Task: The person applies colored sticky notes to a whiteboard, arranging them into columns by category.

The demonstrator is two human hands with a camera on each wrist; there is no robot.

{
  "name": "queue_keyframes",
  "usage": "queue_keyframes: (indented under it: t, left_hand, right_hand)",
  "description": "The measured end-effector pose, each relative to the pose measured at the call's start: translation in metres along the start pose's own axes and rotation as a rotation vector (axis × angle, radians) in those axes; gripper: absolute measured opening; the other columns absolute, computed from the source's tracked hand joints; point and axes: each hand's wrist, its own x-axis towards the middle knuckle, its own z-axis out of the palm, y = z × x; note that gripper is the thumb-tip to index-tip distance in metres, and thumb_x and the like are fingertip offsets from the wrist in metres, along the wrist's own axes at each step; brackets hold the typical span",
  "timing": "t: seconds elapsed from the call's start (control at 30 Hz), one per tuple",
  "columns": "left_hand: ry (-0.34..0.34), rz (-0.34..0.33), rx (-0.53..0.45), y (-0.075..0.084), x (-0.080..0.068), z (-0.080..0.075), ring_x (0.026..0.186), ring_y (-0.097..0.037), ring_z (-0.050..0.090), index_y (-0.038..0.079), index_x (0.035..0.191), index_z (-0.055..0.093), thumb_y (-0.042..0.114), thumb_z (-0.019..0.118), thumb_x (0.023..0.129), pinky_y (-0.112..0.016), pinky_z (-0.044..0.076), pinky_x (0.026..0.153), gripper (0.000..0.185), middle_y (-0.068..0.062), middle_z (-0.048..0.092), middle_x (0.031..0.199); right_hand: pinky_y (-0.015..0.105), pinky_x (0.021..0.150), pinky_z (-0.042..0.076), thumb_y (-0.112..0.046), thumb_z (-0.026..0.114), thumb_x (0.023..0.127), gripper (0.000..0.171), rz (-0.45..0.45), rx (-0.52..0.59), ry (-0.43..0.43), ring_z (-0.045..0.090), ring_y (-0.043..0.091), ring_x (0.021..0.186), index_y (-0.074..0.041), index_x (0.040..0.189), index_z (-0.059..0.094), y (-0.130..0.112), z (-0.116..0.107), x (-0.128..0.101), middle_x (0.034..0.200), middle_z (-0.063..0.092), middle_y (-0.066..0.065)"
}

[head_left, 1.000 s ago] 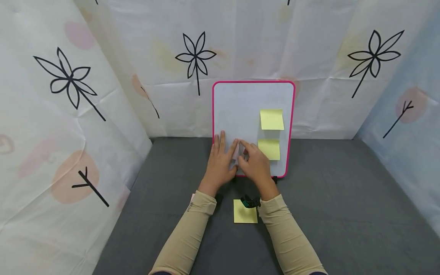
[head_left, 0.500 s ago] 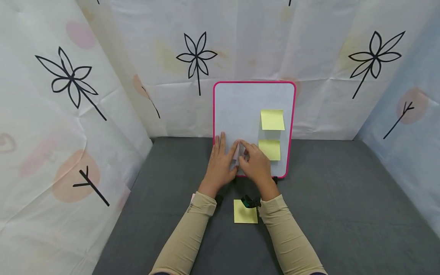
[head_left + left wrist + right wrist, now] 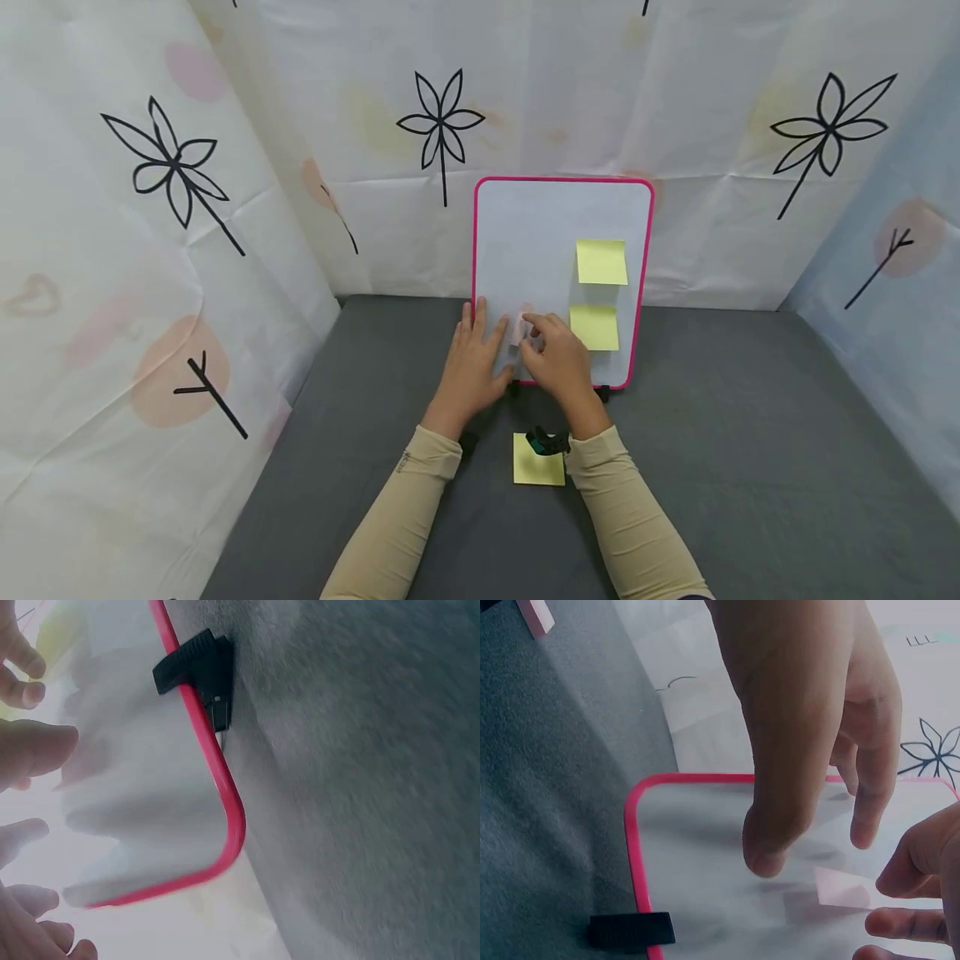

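A white board (image 3: 525, 233) with a pink frame stands upright at the back of the table. Low on it sits a pink sticky note (image 3: 517, 328), partly covered by fingers. My right hand (image 3: 558, 354) touches the note's upper right with its index finger; the other fingers are bent. My left hand (image 3: 468, 367) is just left of the note, fingers spread and straight over the board. In the right wrist view, the pink note (image 3: 844, 889) shows between both hands. Two yellow sticky notes, an upper one (image 3: 602, 262) and a lower one (image 3: 595, 327), are on the board's right side.
A yellow sticky note or pad (image 3: 537, 467) lies on the grey table (image 3: 750, 433) between the forearms. A pink block-like item (image 3: 536, 616) shows at the right wrist view's corner. Black clips (image 3: 199, 671) hold the board's bottom edge. Patterned cloth (image 3: 360, 100) walls the table in.
My left index finger has come off the pink note and moved slightly left, so more of the note shows. My right hand stays nearly in place. The head view has shifted slightly.
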Motion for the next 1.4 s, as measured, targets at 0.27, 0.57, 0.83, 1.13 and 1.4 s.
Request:
queue_keyframes:
  t: [0.27,0.57,0.83,1.13,1.4]
  left_hand:
    - [0.012,0.013,-0.015,-0.009,-0.015,-0.018,0.156,-0.051,0.033,0.007,0.157,0.052,0.027,0.079,0.096,-0.065,0.037,0.121,0.071,-0.026,0.035,0.169]
    - [0.063,0.031,-0.082,-0.021,-0.032,-0.034,0.137,-0.043,0.061,0.001,0.143,0.065,0.019,0.083,0.092,-0.056,0.05,0.114,0.057,-0.023,0.065,0.145]
    - [0.052,0.023,-0.122,-0.037,-0.051,-0.041,0.133,-0.038,0.064,0.0,0.142,0.065,0.017,0.08,0.095,-0.053,0.053,0.11,0.052,-0.023,0.065,0.144]
    - [-0.001,-0.007,-0.141,-0.051,-0.067,-0.048,0.127,-0.036,0.067,0.001,0.138,0.068,0.015,0.079,0.096,-0.051,0.056,0.106,0.046,-0.019,0.067,0.138]
    - [-0.05,-0.015,-0.136,-0.056,-0.083,-0.057,0.117,-0.032,0.07,0.002,0.128,0.074,0.012,0.082,0.094,-0.048,0.058,0.101,0.037,-0.014,0.072,0.126]
  right_hand:
    - [0.038,0.06,0.052,-0.02,0.066,0.097,0.03,-0.032,0.013,-0.053,0.063,0.02,0.074,-0.01,0.122,0.079,-0.007,0.008,-0.004,0.103,0.072,0.007]
    - [0.035,0.059,0.051,-0.019,0.069,0.095,0.027,-0.078,0.039,-0.081,0.064,0.02,0.076,-0.01,0.118,0.08,-0.016,0.012,-0.007,0.104,0.073,0.007]
    - [0.034,0.063,0.052,-0.018,0.071,0.095,0.025,-0.12,0.096,-0.128,0.064,0.022,0.077,-0.007,0.116,0.08,-0.029,0.017,-0.012,0.104,0.073,0.008]
    - [0.033,0.065,0.052,-0.02,0.076,0.095,0.026,-0.104,0.134,-0.228,0.064,0.022,0.079,-0.006,0.116,0.08,-0.04,0.023,-0.017,0.106,0.073,0.008]
    - [0.034,0.067,0.056,-0.027,0.081,0.093,0.03,-0.141,0.087,-0.318,0.064,0.017,0.078,-0.007,0.116,0.08,-0.05,0.035,-0.026,0.108,0.073,0.007]
